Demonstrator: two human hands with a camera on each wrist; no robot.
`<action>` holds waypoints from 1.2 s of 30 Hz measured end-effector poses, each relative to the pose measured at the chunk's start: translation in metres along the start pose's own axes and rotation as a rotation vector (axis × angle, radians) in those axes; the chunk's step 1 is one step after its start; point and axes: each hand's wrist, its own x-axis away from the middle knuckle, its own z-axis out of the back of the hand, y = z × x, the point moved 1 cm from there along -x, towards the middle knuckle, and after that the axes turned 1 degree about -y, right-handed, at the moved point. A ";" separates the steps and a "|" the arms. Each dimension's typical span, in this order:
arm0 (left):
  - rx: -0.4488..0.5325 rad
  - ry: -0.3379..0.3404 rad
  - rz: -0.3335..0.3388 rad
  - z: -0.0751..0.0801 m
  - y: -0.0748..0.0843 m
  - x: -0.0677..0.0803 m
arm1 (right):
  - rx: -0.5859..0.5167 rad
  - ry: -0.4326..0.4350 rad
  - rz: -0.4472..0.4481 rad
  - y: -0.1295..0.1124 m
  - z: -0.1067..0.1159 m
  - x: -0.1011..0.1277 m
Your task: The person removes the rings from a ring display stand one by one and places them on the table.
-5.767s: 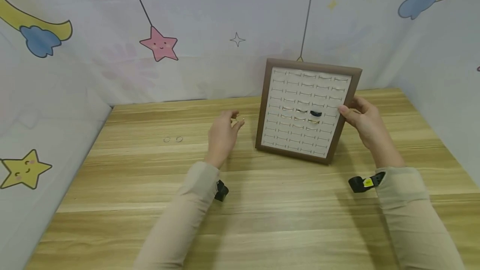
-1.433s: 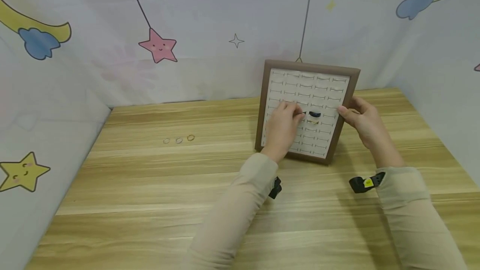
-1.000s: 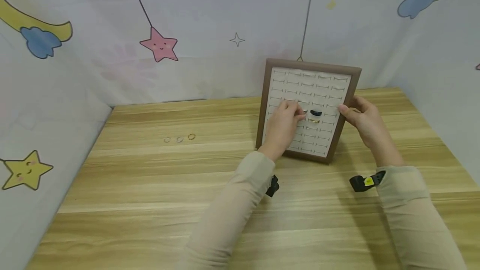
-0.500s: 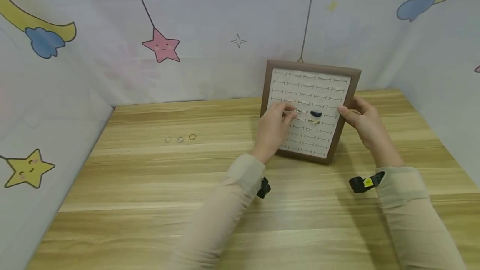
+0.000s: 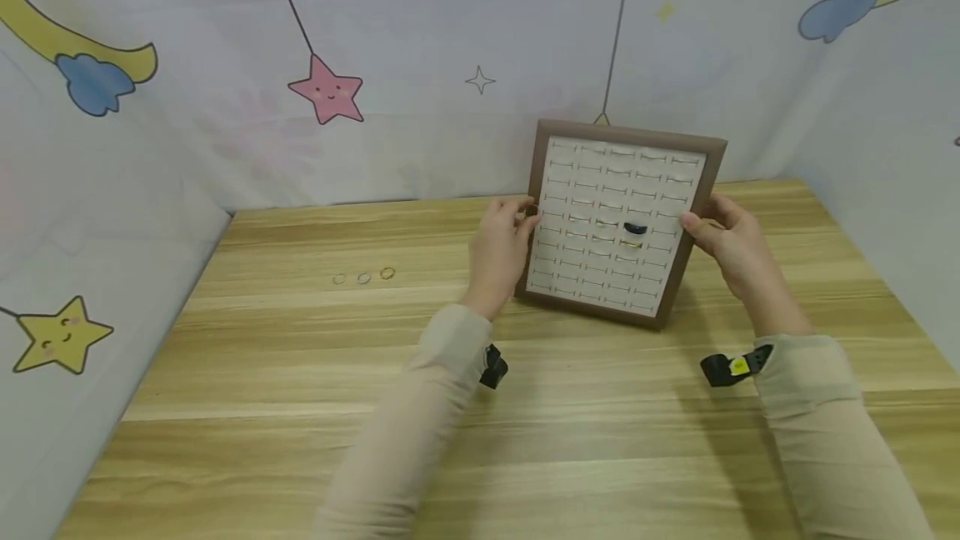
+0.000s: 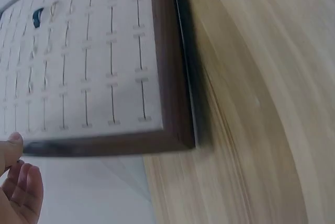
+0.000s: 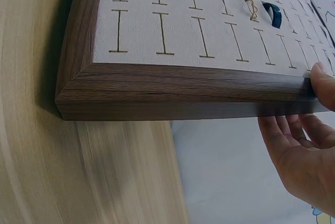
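Right now you are propping the ring display board [image 5: 618, 227] upright on the wooden table [image 5: 300, 407], its bottom edge resting on the wood and its top leaning back toward the printed cloth backdrop [image 5: 420, 65]. Your right hand [image 5: 731, 252] is gripping the board's right frame edge, thumb on the front and fingers curled behind, which is keeping the board from tipping while the other hand works. Your left hand [image 5: 501, 252] is sitting at the board's left edge with the fingers curled in; the thumb is touching the frame in the left wrist view [image 6: 10, 148], but you are giving me too little to tell whether the fingertips are pinching a ring, so I cannot say.

On the pale slotted face, a dark blue ring [image 5: 634, 228] is sitting in a slot near the middle, with a gold ring [image 5: 628, 245] just below it and a few thin rings [image 5: 588, 219] to its left in the same rows. The tilt is keeping every slot facing you and within easy reach.

Well apart to the left, three loose rings [image 5: 363, 277] are lying in a short row on the table, two silvery and one gold, neatly spaced so each one stays easy to pick out.
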 end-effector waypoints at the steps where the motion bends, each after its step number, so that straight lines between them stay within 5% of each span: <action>1: -0.005 0.005 0.010 0.002 -0.004 -0.001 | 0.001 0.001 -0.002 0.000 0.000 0.000; 10: 0.015 0.029 0.091 0.019 -0.046 -0.001 | 0.010 -0.003 -0.016 -0.002 0.001 0.001; 20: -0.005 -0.042 0.284 0.029 -0.094 0.005 | 0.007 -0.002 -0.012 -0.001 0.001 0.000; 36: -0.106 -0.137 0.421 0.042 -0.141 0.018 | -0.019 -0.008 0.000 0.000 0.000 -0.001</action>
